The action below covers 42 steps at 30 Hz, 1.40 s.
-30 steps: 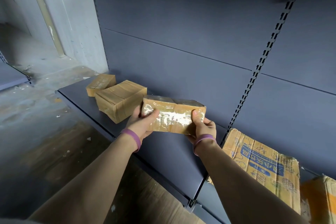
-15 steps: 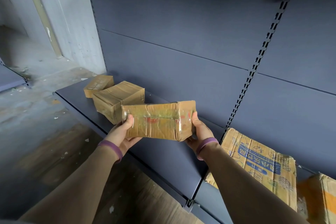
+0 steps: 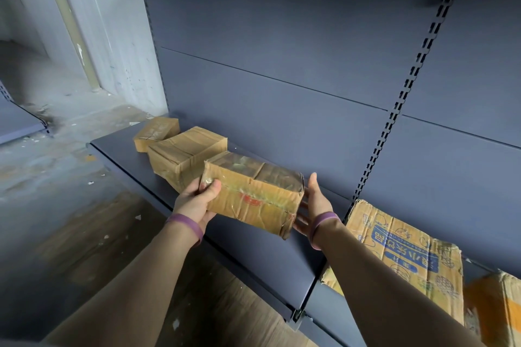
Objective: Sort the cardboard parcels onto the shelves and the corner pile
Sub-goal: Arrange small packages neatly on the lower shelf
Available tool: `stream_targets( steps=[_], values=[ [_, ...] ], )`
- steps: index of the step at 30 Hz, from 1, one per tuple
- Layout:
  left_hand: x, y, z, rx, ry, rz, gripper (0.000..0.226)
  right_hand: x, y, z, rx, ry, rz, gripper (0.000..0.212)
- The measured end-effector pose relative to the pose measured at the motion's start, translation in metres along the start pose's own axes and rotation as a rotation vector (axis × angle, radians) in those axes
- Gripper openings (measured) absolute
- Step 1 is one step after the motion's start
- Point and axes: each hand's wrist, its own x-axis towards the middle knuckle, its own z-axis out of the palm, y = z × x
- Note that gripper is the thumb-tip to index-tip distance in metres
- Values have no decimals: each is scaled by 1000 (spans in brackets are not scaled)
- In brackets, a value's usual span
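Note:
A tape-wrapped cardboard parcel (image 3: 253, 197) with a red mark on its front hangs tilted just above the dark shelf (image 3: 267, 251). My left hand (image 3: 197, 200) grips its left end, thumb on the front face. My right hand (image 3: 315, 203) lies flat against the right end, fingers straight and reaching under the lower corner. Two more taped parcels stand on the shelf to the left: a larger one (image 3: 186, 155) right behind the held parcel and a smaller one (image 3: 156, 132) at the shelf's far end.
A flattened printed carton (image 3: 400, 248) and an orange-brown box (image 3: 496, 307) lie on the adjoining shelf to the right, past a slotted upright (image 3: 394, 110). The dark back panel rises behind. Littered concrete floor (image 3: 56, 191) spreads to the left, cardboard below.
The parcel has turned over and dropped toward the shelf, closer to the larger parcel. My right hand has opened from a grip into a flat hold at the parcel's end.

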Motion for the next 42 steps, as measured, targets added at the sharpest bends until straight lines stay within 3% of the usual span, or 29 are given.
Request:
stream_targets(
  steps=[4, 7, 11, 14, 15, 18, 20, 22, 25, 27, 30, 36, 38, 40, 42],
  values=[
    [-4, 2, 0, 65, -18, -11, 24, -3, -4, 1, -73, -35, 15, 38],
    [-5, 8, -4, 132, -71, -119, 42, -1, -2, -2, -3, -54, -39, 15],
    [-1, 12, -5, 180, -11, -304, 72, 2, -3, -1, 41, -75, -110, 44],
    [4, 10, -6, 234, 49, -315, 119, 6, -1, 3, 12, -60, -113, 56],
    [4, 11, -7, 236, 59, -307, 126, 7, 0, 4, 1, -64, -117, 57],
    [2, 9, -4, 253, 80, -247, 97, 5, -1, 6, -22, -97, -141, 57],
    [5, 4, -6, 386, 108, -183, 80, 5, -1, 7, -25, -80, -151, 58],
    [6, 3, -7, 518, 97, -122, 68, 3, -1, 8, -52, -59, -171, 58],
    [9, 3, -9, 572, 89, -97, 55, 5, 3, 8, -38, -46, -188, 41],
    [9, 3, -9, 564, 83, -115, 49, 4, 2, 10, -34, -3, -182, 48],
    [11, 1, -10, 532, 51, -128, 49, 3, -4, 13, -68, 75, -204, 64],
    [11, 2, -11, 492, -5, -90, 53, 12, -3, 12, -44, 103, -261, 53],
    [10, 4, -10, 499, -52, -84, 57, 14, -2, 11, -42, 79, -264, 59],
    [8, 6, -7, 486, -108, -118, 76, 15, -2, 9, -52, 59, -239, 64],
    [8, 6, -4, 435, -149, -164, 103, 16, -2, 6, -78, 41, -232, 54]
  ],
)
